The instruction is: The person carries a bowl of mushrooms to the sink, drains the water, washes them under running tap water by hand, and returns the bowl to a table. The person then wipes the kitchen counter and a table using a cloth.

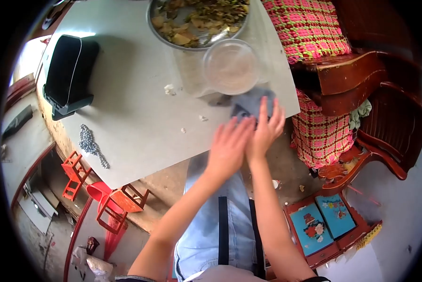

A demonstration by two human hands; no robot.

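On the pale table (140, 103), a round tray (173, 44) of scraps sits at eleven o'clock from the hands, a clear tub (231, 66) near twelve. The left hand (229, 144) and right hand (265, 134) meet, fingers outstretched; the grey cloth (244, 101) lies at twelve, touching the right fingertips.

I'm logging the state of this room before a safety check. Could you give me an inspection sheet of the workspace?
Surface: pale table, with a few small white bits scattered on it.
Job's things: blue-grey cloth on the table near its edge; clear round tub just beyond it; metal tray of dry leafy scraps.
Clutter: black box and silver beads on the far left.
Hands: right hand on the cloth; left hand beside it, fingers outstretched, contact unclear from blur.
Cables: nothing seen.
Surroundings: red stools to the left; wooden chairs with checked cushions to the right.
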